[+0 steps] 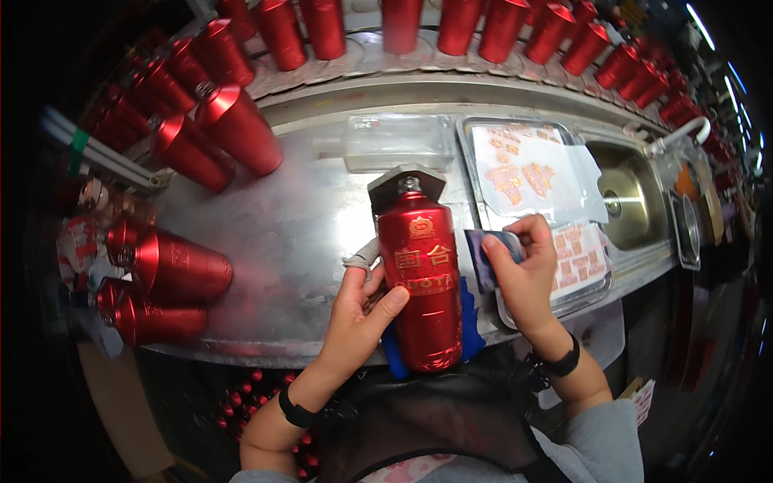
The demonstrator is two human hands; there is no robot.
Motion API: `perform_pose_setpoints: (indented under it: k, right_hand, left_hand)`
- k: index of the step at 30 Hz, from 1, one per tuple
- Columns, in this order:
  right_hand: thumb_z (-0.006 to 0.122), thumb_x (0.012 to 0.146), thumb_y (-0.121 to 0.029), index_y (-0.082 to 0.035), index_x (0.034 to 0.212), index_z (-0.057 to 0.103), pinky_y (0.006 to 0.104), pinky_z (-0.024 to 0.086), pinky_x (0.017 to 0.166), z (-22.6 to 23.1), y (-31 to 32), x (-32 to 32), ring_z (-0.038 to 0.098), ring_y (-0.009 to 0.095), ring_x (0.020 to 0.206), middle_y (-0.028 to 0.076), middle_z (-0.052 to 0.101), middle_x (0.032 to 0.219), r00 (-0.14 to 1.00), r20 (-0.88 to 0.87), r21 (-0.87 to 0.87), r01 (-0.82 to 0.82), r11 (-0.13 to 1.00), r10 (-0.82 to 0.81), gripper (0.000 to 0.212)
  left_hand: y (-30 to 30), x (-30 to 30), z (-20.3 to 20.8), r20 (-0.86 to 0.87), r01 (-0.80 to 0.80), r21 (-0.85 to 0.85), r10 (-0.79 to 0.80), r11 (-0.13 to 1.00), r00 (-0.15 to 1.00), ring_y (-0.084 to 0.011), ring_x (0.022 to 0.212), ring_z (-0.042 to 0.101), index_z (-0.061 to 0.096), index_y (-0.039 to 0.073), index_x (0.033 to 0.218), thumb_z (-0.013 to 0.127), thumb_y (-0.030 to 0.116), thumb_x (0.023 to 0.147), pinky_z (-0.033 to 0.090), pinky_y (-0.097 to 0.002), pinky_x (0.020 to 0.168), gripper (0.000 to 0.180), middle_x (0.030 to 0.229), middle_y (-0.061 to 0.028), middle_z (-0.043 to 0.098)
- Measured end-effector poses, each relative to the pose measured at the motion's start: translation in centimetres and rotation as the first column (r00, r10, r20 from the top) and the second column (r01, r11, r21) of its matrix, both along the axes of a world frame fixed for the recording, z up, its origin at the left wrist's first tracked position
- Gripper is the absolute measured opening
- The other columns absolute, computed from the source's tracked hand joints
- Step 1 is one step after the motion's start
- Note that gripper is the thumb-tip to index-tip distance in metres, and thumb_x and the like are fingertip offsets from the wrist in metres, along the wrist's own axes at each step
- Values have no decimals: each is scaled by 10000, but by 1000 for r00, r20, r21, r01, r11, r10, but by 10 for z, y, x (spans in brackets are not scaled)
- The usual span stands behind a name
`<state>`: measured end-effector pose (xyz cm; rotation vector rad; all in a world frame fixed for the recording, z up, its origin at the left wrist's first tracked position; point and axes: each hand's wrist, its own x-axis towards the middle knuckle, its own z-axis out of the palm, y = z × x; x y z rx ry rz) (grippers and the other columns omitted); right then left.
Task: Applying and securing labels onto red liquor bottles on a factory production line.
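Observation:
A glossy red bottle [423, 322] with gold lettering lies in front of me, its neck away from me. My left hand [366, 310] holds its left side, thumb across the front and fingers partly hidden behind. Something grey [362, 254] sits at those fingertips; I cannot tell what it is. Under the bottle, a blue cloth [470, 318] shows at both sides, and a dark angular support [385, 193] stands behind the neck. To the bottle's right, my right hand [523, 270] pinches a flat dark blue and purple piece [483, 262], apart from the bottle.
The metal worktop [282, 217] carries more red bottles [177, 262] at the left. A transparent box [398, 143] stands behind. Right of it, a tray [467, 153] holds sticker sheets [515, 165], beside a sink [624, 209]. Red bottles [322, 32] line a conveyor [366, 48] at the back.

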<state>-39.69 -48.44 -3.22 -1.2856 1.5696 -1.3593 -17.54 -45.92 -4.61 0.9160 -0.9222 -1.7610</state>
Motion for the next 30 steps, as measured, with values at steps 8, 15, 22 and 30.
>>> perform_pose_setpoints:
  k: [8,15,22,30]
  right_hand:
    - [770,601,5,-68,928,701,370,445,672,39,32,30,563,249,713,61,611,820,760,-575,-346,-561,752,302,342]
    - [751,581,2,-74,939,720,346,432,656,52,16,33,587,234,719,52,651,870,722,-605,-376,-630,679,336,367]
    - [743,652,-120,-90,902,702,365,477,739,44,19,45,603,232,832,38,616,879,506,-658,-301,-855,422,558,255]
    - [751,642,-2,-55,903,720,357,459,672,53,13,32,612,225,770,66,666,831,641,-567,-304,-747,591,517,268]
  left_hand:
    - [10,-3,12,144,-133,-31,136,991,980,-235,1383,411,312,-26,1476,600,85,974,379,-350,1102,589,1447,-186,459]
    - [7,5,2,-25,-139,4,139,990,990,-222,1399,393,329,-51,1466,466,38,1016,323,-327,1135,479,1467,-170,446]
    - [4,4,1,99,-124,-14,125,992,987,-155,1249,522,334,-33,1454,460,137,1046,416,-310,1052,460,1401,-145,522]
    - [-6,-6,9,-65,-171,98,178,980,982,-153,1156,581,418,-18,1325,658,146,962,475,-281,987,465,1315,-181,568]
